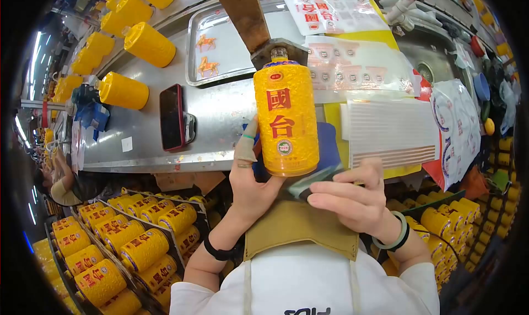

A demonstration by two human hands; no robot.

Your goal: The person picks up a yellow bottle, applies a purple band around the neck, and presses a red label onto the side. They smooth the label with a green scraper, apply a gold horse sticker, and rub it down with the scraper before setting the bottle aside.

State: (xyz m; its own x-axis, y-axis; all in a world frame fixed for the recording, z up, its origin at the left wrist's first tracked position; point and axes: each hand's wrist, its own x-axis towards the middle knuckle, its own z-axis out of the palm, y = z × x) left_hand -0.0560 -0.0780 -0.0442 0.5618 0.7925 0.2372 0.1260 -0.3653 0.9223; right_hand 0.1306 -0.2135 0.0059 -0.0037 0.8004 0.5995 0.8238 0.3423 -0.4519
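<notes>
A yellow textured bottle (286, 114) with red characters and a small round emblem lies in front of me, its neck set in a notched block on a wooden arm (245, 17). My left hand (250, 182) holds the bottle low on its left side, with a covering on one finger. Pinched in the fingers of my right hand (350, 196) is a dark green flat piece (311, 182), smeared by motion, right at the bottle's base. Part of a blue pad (329, 144) shows behind the bottle.
Left on the metal bench (212, 114) are a phone (171, 116) and several plain yellow bottles (149, 45). A metal tray (193, 45) carries horse-shaped decals. Decal sheets (358, 67) and a striped stack (391, 130) lie right. Crates of printed bottles (143, 251) flank me below.
</notes>
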